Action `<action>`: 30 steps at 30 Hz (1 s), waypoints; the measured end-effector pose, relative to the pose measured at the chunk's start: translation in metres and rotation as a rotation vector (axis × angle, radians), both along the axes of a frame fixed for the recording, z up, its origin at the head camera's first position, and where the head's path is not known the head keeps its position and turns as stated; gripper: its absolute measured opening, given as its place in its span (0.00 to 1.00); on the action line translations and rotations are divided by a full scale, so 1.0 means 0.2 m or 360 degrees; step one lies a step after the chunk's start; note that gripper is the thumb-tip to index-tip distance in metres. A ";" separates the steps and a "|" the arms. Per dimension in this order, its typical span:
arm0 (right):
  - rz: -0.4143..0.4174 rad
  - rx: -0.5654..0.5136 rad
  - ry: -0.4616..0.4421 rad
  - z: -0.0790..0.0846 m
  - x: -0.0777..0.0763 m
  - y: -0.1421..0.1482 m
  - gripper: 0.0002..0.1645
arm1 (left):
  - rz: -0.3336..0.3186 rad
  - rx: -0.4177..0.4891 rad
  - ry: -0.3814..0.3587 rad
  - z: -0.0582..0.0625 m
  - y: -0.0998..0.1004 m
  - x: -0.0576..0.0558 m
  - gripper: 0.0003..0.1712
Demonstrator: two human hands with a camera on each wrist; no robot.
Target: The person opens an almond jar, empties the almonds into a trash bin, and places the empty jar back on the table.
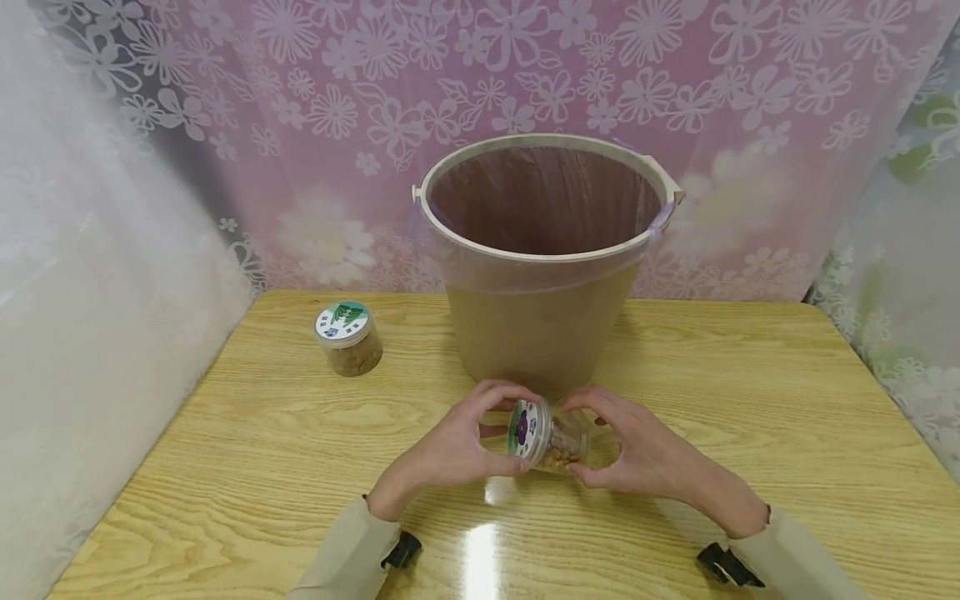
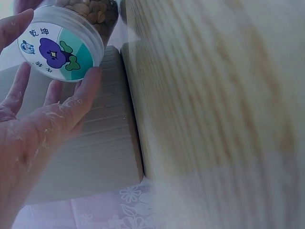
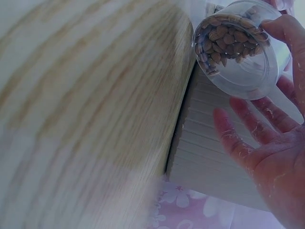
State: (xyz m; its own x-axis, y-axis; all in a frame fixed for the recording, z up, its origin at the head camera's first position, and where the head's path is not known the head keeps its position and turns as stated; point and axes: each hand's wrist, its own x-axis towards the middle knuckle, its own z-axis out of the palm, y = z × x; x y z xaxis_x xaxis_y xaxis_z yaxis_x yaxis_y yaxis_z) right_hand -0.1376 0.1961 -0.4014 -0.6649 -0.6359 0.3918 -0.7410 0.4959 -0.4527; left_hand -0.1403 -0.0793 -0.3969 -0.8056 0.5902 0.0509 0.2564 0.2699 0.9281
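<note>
A clear plastic jar [image 1: 567,443] of brown, almond-like nuts lies tipped on its side between both hands, just in front of the bucket. Its round lid [image 2: 58,51] faces left and bears a white and green label with a purple picture. My left hand [image 1: 459,446] grips the jar at the lid end, thumb at the near side and fingers at the far side. At the base end, my right hand [image 1: 651,454] holds the jar between thumb and fingers. The nuts [image 3: 229,42] show through the clear bottom in the right wrist view.
A tan bucket [image 1: 536,325] lined with a thin clear bag stands behind the hands. To its left, a second lidded jar [image 1: 349,340] with a green-pictured label sits upright on the wooden table [image 1: 247,467]. Flowered curtains [image 1: 322,150] hang around the table.
</note>
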 end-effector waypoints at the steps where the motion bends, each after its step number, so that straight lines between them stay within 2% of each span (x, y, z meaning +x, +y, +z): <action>1: 0.0001 0.0000 0.0000 0.00 0.00 0.00 0.41 | 0.0001 0.0002 -0.0005 0.00 0.00 0.00 0.41; 14: 0.0006 -0.0011 0.0033 0.00 -0.01 -0.01 0.42 | 0.0040 0.0023 -0.0086 0.01 0.00 0.00 0.40; 30: 0.0028 -0.0047 0.0042 -0.01 -0.01 -0.01 0.42 | 0.0095 -0.0093 -0.0113 0.01 0.00 0.00 0.37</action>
State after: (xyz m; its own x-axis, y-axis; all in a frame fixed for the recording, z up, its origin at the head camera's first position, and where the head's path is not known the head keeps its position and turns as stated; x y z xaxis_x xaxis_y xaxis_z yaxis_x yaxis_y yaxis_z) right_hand -0.1391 0.1950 -0.4028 -0.6432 -0.6352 0.4276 -0.7612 0.4696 -0.4473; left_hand -0.1411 -0.0786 -0.3955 -0.8399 0.5412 -0.0405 0.1724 0.3368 0.9257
